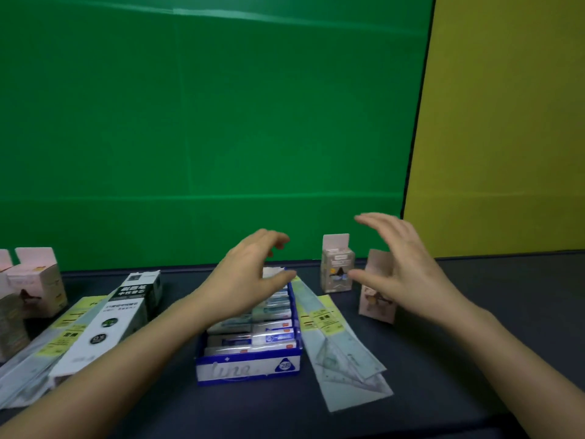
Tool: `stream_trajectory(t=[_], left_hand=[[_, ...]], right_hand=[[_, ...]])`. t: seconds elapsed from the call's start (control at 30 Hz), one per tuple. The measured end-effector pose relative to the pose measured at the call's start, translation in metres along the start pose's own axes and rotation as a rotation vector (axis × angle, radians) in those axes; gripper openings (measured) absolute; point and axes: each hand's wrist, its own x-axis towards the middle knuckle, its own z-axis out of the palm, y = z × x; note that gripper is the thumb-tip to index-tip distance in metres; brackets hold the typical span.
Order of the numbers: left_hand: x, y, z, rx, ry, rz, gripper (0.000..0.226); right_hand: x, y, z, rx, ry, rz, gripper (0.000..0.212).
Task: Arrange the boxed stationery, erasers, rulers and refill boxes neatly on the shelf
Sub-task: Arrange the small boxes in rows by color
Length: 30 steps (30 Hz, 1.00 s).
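A blue and white open box of wrapped erasers (250,364) sits in the middle of the dark shelf surface (493,299). My left hand (250,274) hovers over its far end, fingers curled and apart, holding nothing. My right hand (402,264) is raised and open above a pink box (375,304). A second small box (337,264) stands upright with its flap up, between my hands. Bagged rulers (338,343) lie just right of the eraser box.
At the left lie black and white refill boxes (104,324) over more bagged rulers (34,359), with pink boxes (36,280) behind them. A green backdrop (205,122) and a yellow panel (506,122) stand at the rear.
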Motion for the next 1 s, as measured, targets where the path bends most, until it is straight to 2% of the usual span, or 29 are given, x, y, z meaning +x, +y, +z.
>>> stream_trajectory(t=[0.1, 0.17, 0.23, 0.33, 0.4, 0.5, 0.6, 0.83, 1.0], left_hand=[[0.029, 0.012, 0.021, -0.084, -0.038, -0.109, 0.059], [0.048, 0.016, 0.035, -0.134, -0.095, -0.178, 0.071], [0.065, 0.018, 0.049, -0.147, -0.147, -0.228, 0.082], [0.085, 0.018, 0.067, -0.187, -0.214, -0.318, 0.098], [0.094, 0.017, 0.076, -0.249, -0.244, -0.396, 0.102], [0.1, 0.014, 0.088, -0.309, -0.277, -0.483, 0.078], [0.101, 0.015, 0.094, -0.356, -0.272, -0.483, 0.05], [0.096, 0.035, 0.045, -0.659, -0.065, -0.394, 0.04], [0.062, 0.035, -0.01, -0.617, 0.086, -0.366, 0.035]], right_hand=[[-0.008, 0.027, 0.0, 0.091, -0.014, 0.172, 0.105], [-0.014, 0.042, 0.004, 0.11, -0.054, 0.255, 0.112], [-0.019, 0.052, 0.008, 0.102, -0.102, 0.299, 0.101], [-0.021, 0.065, 0.012, 0.213, -0.155, 0.3, 0.061], [-0.021, 0.071, 0.01, 0.282, -0.172, 0.3, 0.051], [-0.02, 0.078, 0.003, 0.314, -0.195, 0.299, 0.05], [-0.021, 0.088, -0.002, 0.321, -0.197, 0.293, 0.051], [-0.007, 0.082, -0.026, 0.485, -0.116, 0.224, 0.044], [0.007, 0.047, -0.032, 0.62, -0.114, 0.095, 0.043]])
